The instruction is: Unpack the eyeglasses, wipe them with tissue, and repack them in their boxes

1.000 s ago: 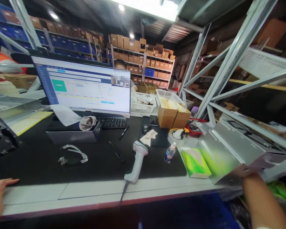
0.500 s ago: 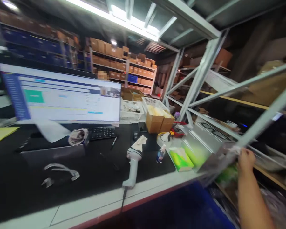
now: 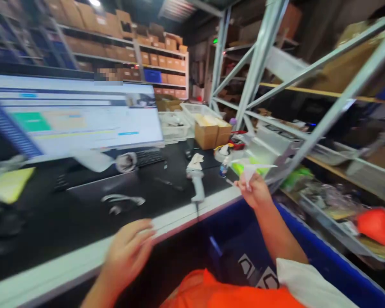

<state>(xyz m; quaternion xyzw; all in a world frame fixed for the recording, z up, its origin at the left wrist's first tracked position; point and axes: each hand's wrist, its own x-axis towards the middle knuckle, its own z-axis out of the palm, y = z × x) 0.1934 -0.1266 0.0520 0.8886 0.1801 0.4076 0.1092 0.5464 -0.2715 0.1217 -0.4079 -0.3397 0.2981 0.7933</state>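
My right hand (image 3: 252, 190) is closed on a thin white piece of paper (image 3: 250, 171), possibly a label or a tissue, held above the desk's front edge. Behind it lies a green-and-white tissue pack (image 3: 239, 166), partly hidden, and a small bottle with a blue label (image 3: 223, 167). My left hand (image 3: 131, 246) is blurred near the desk edge, fingers stretched out and nothing in them. A grey handheld scanner (image 3: 197, 184) rests on the black desk mat (image 3: 167, 205), between the two hands. Left of the scanner is a bundled white cable (image 3: 123, 199).
A monitor (image 3: 70, 115) and keyboard (image 3: 149, 157) are at the back left. Cardboard boxes (image 3: 207, 136) and white baskets (image 3: 173, 128) stand behind the scanner. A metal rack post (image 3: 255, 64) rises at right. Below the desk is a blue bin (image 3: 224, 244).
My right hand has come from the rack post leftward to over the desk edge, with the white paper in it. My left hand has entered view. The camera has turned right and down.
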